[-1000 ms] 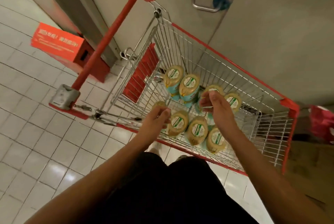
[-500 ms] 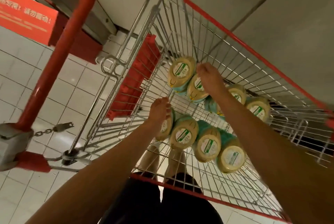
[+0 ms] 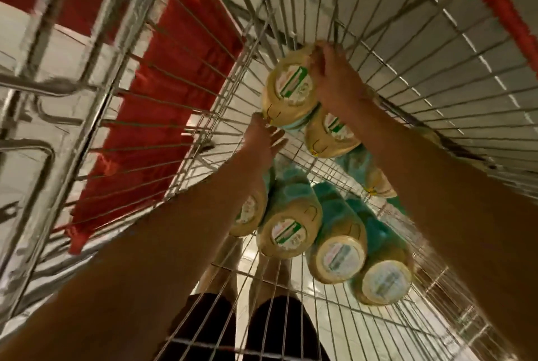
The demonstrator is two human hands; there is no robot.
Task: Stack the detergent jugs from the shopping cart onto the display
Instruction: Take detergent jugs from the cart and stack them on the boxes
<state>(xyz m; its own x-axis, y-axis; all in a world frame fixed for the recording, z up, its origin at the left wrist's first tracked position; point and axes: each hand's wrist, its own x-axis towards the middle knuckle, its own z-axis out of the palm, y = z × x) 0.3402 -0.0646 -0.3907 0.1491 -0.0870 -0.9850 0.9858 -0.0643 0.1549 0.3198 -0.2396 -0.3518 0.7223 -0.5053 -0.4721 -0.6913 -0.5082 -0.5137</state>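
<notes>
Hands reach into the wire cart [image 3: 407, 40]: the right hand [image 3: 334, 81] grips a round, tan-capped jug [image 3: 291, 89] at the far end. The left hand [image 3: 263, 139], fingers straight, is just below it.

1. The right hand [image 3: 334, 81] covers the right edge of the far jug [image 3: 288, 89]. Its fingertips curl over the rim, and its palm side is out of sight.
2. The right wrist hides part of the second jug [image 3: 329, 135], and the forearm covers most of the right-side jug [image 3: 377, 178].
3. The left forearm hides half of the near-left jug [image 3: 248, 213].
4. I can't tell whether the left hand [image 3: 263, 139] touches the far jug.
5. The cap labels are too blurred to read.
6. The shopping cart [image 3: 495, 8] is cut off on every side, and its red seat flap [image 3: 174, 84] is smeared.
</notes>
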